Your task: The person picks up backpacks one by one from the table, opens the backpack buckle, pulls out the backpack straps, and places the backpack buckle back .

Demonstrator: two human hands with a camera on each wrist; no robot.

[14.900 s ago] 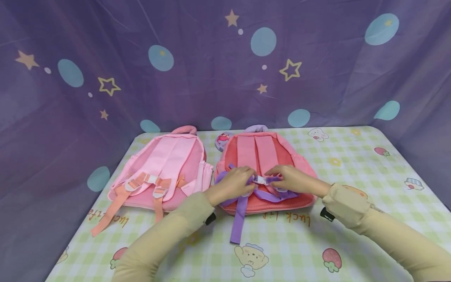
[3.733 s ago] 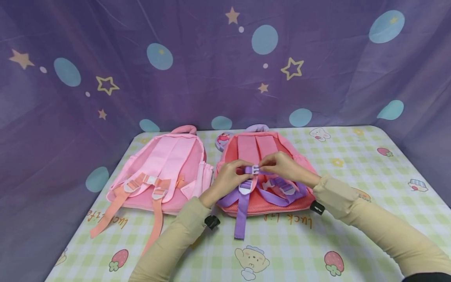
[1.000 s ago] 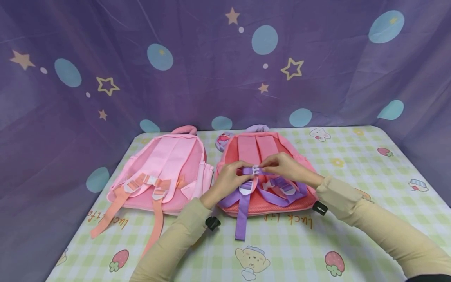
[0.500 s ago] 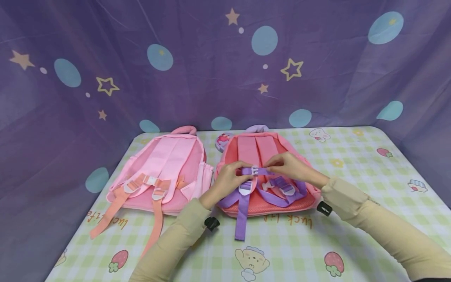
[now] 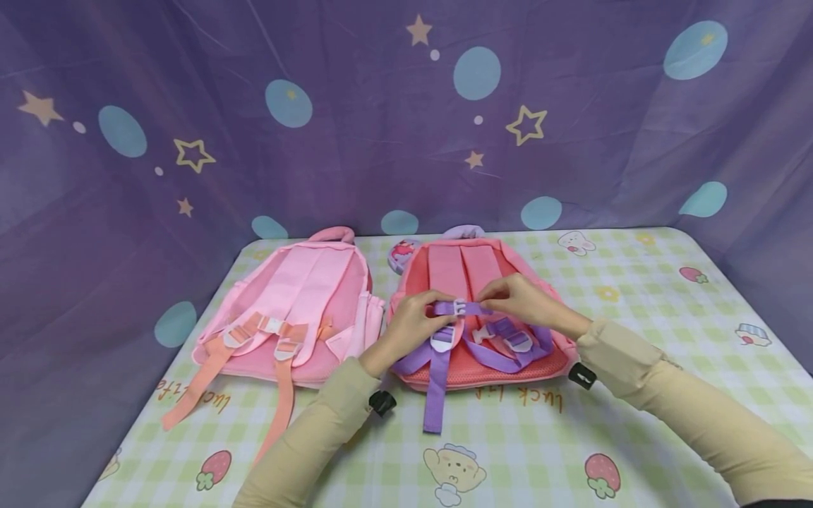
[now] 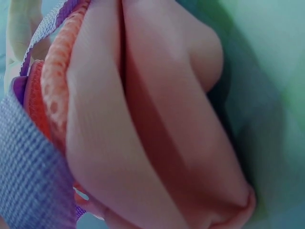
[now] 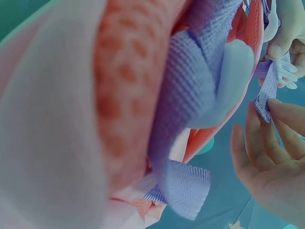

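A coral-pink backpack (image 5: 446,271) lies with its shoulder straps up. Over it, my left hand (image 5: 413,324) pinches a purple strap beside a white pronged buckle half (image 5: 459,307). My right hand (image 5: 526,302) pinches the purple strap's end (image 5: 478,308) on the buckle's other side. In the right wrist view, thumb and fingers hold the strap's tip (image 7: 263,107), below the white prongs (image 7: 287,75). The other white buckle half (image 5: 484,333) rests on the backpack, apart from the pronged one. The left wrist view shows mostly pink fabric (image 6: 157,119) and purple webbing (image 6: 33,167).
A lighter pink backpack (image 5: 298,282) with orange straps (image 5: 200,381) and a fastened white buckle (image 5: 274,324) lies to the left. A small round purple pouch (image 5: 403,255) sits behind, between the bags. Green checked cloth (image 5: 521,458) covers the table; a purple curtain (image 5: 356,169) hangs behind.
Since one second ago my right hand has shifted slightly right along the strap, and more webbing shows beside the buckle. Much earlier, both hands were at the white buckle lower on the bag.
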